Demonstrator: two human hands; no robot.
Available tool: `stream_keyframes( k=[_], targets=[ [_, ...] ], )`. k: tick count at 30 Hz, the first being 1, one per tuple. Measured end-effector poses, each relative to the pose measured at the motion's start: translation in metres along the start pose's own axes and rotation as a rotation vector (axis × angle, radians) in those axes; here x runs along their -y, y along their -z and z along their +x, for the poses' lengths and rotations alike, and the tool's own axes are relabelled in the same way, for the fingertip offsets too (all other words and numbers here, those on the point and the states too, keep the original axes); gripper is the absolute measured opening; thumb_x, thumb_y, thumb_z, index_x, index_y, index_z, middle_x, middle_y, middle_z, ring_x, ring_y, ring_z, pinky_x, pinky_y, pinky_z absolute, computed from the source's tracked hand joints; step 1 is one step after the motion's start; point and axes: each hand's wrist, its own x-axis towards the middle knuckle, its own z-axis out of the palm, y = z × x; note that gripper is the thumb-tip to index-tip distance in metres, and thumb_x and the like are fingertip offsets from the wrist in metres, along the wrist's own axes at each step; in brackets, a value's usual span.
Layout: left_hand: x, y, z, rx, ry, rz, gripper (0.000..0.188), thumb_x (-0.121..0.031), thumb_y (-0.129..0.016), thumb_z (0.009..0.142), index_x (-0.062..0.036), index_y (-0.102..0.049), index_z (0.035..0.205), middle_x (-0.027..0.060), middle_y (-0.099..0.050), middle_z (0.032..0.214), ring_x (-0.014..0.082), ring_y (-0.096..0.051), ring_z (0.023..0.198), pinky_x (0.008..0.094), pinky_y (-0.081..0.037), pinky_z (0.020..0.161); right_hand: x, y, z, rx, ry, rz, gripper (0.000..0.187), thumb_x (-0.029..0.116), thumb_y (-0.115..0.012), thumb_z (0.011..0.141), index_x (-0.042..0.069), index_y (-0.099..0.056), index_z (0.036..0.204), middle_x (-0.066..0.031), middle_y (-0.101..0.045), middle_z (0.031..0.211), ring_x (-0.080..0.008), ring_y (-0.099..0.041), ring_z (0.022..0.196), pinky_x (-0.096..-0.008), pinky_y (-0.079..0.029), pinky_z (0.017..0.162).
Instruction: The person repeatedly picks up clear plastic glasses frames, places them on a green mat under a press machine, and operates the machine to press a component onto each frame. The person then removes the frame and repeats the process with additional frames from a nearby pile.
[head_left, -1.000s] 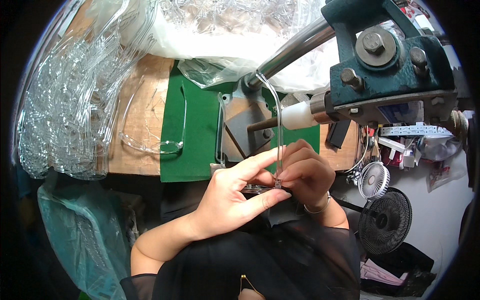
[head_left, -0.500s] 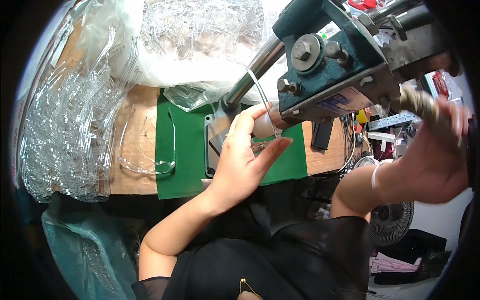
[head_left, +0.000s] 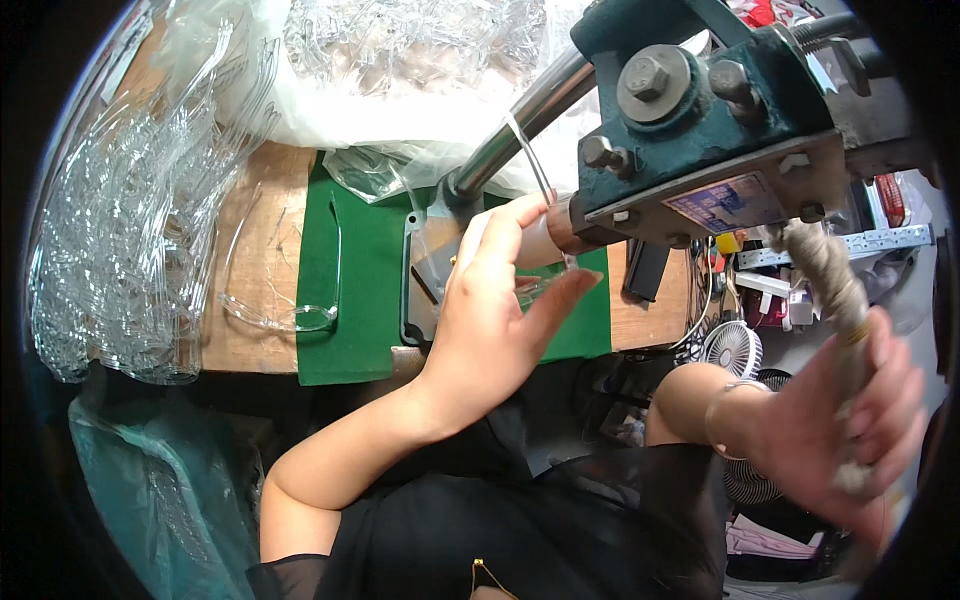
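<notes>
My left hand [head_left: 485,305] is closed on a clear plastic eyeglass frame [head_left: 530,155], its fingers and thumb around the front part. The frame sits against the round ram end [head_left: 570,225] of a green hand press [head_left: 690,150], with a temple pointing up and away. My fingers hide much of the frame and the press base under it. On the right, my right hand [head_left: 840,430], slightly blurred, is wrapped round the press's cloth-bound lever handle [head_left: 825,275]. Left of the press base [head_left: 412,300], another clear eyeglass frame [head_left: 315,318] lies partly on the green mat [head_left: 350,350].
A heap of clear eyeglass frames [head_left: 120,240] covers the table's left side. More clear pieces [head_left: 400,50] lie in a white plastic bag at the back. Right of the mat stands a black box [head_left: 645,270], with a small white fan [head_left: 733,350] beyond the table edge.
My right hand has swung the lever handle down and toward me. My left hand still holds the eyeglass frame at the press. The whole view has shifted slightly.
</notes>
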Motion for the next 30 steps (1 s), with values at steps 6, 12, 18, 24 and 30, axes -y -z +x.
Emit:
stream_keyframes(
  k=[6,12,18,24,30],
  targets=[
    [-0.005,0.014,-0.015,-0.002,0.078,-0.105,0.051,-0.003,-0.063,0.075,-0.0033,-0.040,0.120,0.0087,-0.049,0.107,0.0155,-0.047,0.103,0.0252,-0.045,0.076,-0.030,-0.009,0.024,-0.429,0.100,-0.317,0.041,0.031,-0.047,0.083,-0.002,-0.050,0.107,-0.0159,-0.054,0.104,-0.0282,-0.046,0.104,-0.0437,-0.021,0.099],
    [-0.035,0.091,-0.077,0.104,0.259,0.164,0.029,0.002,-0.051,0.076,0.0047,-0.046,0.104,0.0079,-0.061,0.068,0.0108,-0.060,0.059,0.0208,-0.046,0.057,-0.070,0.042,-0.089,-0.236,-0.332,-0.231,0.033,0.020,-0.046,0.087,-0.006,-0.046,0.108,-0.0200,-0.055,0.099,-0.0263,-0.052,0.093,-0.0373,-0.036,0.091],
    [-0.022,0.121,-0.110,0.046,0.619,0.424,0.021,-0.004,-0.054,0.078,0.0016,-0.052,0.098,0.0061,-0.060,0.056,0.0058,-0.055,0.051,0.0193,-0.041,0.048,-0.083,0.020,-0.096,-0.096,-0.463,-0.461,0.012,0.006,-0.048,0.085,-0.005,-0.051,0.086,-0.0123,-0.060,0.079,-0.0144,-0.053,0.068,-0.0256,-0.042,0.070],
    [0.043,0.125,-0.046,-0.056,-0.020,1.011,0.022,-0.013,-0.061,0.073,-0.0025,-0.057,0.092,0.0126,-0.057,0.080,0.0260,-0.055,0.082,0.0328,-0.044,0.068,-0.095,0.004,-0.098,0.030,-0.572,-0.446,0.007,0.000,-0.051,0.082,-0.005,-0.054,0.087,-0.0092,-0.057,0.084,-0.0131,-0.053,0.076,-0.0226,-0.041,0.071],
    [0.077,0.120,-0.055,-0.010,0.167,1.089,0.058,-0.032,-0.065,0.071,0.0001,-0.042,0.113,0.0182,-0.047,0.106,0.0349,-0.049,0.093,0.0407,-0.041,0.081,-0.092,0.022,-0.122,-0.102,-0.753,-0.377,0.005,0.001,-0.053,0.082,-0.003,-0.055,0.082,-0.0072,-0.056,0.080,-0.0119,-0.052,0.074,-0.0220,-0.041,0.068]
  ],
)
